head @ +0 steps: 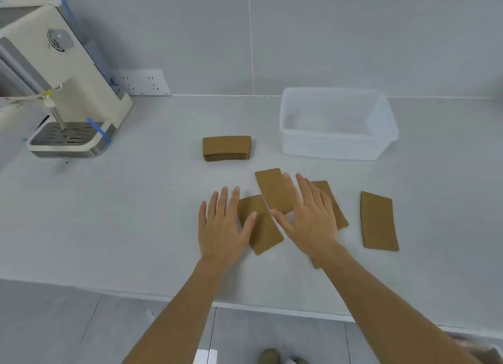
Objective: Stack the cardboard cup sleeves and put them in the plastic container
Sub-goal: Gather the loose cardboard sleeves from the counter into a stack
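Note:
Several flat brown cardboard cup sleeves lie loose on the pale counter. My left hand [224,222] is spread open, its thumb resting over one sleeve [264,233]. My right hand [307,214] is also spread flat, lying over the lower end of a second sleeve [275,189] and covering most of a third [337,208]. Another sleeve [379,222] lies alone to the right. A neat stack of sleeves [226,148] sits farther back. The translucent plastic container [337,146] stands at the back right, with nothing visible inside.
A cream coffee machine [62,91] with a metal drip tray stands at the far left, against the grey wall. A wall socket [144,83] is behind it. The counter's front edge [245,303] runs below my forearms.

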